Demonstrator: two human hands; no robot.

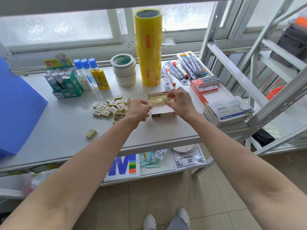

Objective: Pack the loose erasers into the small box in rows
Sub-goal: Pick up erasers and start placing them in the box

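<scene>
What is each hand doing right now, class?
Left hand: fingers curled beside the small box; whether it holds anything cannot be told.
Right hand: pinching an eraser over the box.

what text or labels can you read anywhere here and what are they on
"回形针": on the white and blue cardboard box at the right of the table.
A large blue "M": on the white printed sheet on the lower shelf.
Too small or blurred to read: the barcode labels on the pale yellow erasers, the green glue-stick display box, the red stationery box.
</scene>
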